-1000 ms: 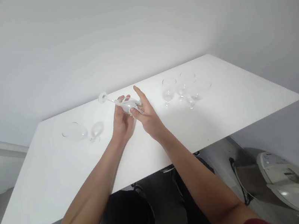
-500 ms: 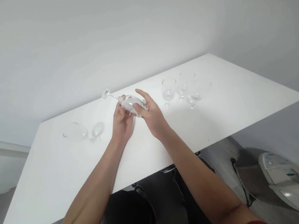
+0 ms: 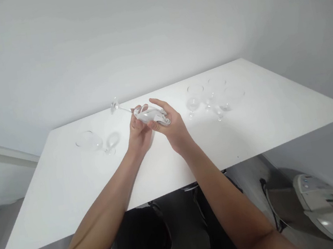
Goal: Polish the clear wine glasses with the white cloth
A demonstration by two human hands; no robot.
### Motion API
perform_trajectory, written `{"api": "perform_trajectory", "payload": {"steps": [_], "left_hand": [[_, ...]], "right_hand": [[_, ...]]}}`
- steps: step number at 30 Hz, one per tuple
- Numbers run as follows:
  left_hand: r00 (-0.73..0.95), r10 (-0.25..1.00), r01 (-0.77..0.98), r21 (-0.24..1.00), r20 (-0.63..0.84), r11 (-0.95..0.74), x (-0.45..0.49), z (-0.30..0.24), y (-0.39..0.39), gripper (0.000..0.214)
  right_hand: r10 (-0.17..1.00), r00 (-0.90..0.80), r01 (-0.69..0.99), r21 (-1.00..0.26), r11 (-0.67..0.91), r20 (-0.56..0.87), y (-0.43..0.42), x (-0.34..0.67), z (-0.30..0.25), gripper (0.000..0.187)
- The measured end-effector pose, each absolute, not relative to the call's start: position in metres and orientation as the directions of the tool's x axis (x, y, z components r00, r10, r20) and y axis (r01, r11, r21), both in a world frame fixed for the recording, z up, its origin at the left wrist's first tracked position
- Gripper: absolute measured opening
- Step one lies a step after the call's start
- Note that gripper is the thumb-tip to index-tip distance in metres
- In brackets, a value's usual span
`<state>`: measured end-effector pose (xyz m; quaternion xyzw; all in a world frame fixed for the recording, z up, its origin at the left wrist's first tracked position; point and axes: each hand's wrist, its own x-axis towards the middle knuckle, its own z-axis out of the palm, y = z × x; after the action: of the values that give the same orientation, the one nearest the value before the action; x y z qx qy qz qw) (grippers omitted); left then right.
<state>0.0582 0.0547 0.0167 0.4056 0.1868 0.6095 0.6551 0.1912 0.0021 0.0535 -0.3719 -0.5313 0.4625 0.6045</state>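
Note:
My left hand [image 3: 138,133] grips the bowl of a clear wine glass [image 3: 126,109] held sideways above the white table [image 3: 69,190], its stem and foot pointing up and left. My right hand [image 3: 171,126] is closed on a white cloth [image 3: 154,116] pressed around and into the glass bowl. Both hands meet over the middle of the table near its far edge.
A glass [image 3: 88,142] lies on its side at the left, with another small glass [image 3: 111,143] beside it. Several clear glasses [image 3: 209,98] stand at the right rear. A white-grey appliance [image 3: 321,205] sits on the floor at lower right. A white wall rises behind the table.
The glass has turned in my hands, its foot swinging slightly left and up. My right hand has wrapped more tightly around the cloth on the bowl. The view shifted a little.

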Motion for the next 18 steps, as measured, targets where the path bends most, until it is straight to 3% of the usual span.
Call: {"api": "perform_trajectory", "payload": {"steps": [10, 18], "left_hand": [[0.232, 0.948, -0.677, 0.736, 0.218, -0.004, 0.0583, 0.0189, 0.0534, 0.055], [0.297, 0.914, -0.648, 0.762, 0.278, -0.021, 0.0588, 0.0191, 0.0568, 0.054]], "right_hand": [[0.951, 0.005, -0.157, -0.939, 0.307, 0.310, 0.0002, 0.1909, 0.0549, 0.054], [0.938, 0.006, -0.240, -0.910, 0.337, 0.346, 0.0034, 0.1932, 0.0499, 0.057]]}}
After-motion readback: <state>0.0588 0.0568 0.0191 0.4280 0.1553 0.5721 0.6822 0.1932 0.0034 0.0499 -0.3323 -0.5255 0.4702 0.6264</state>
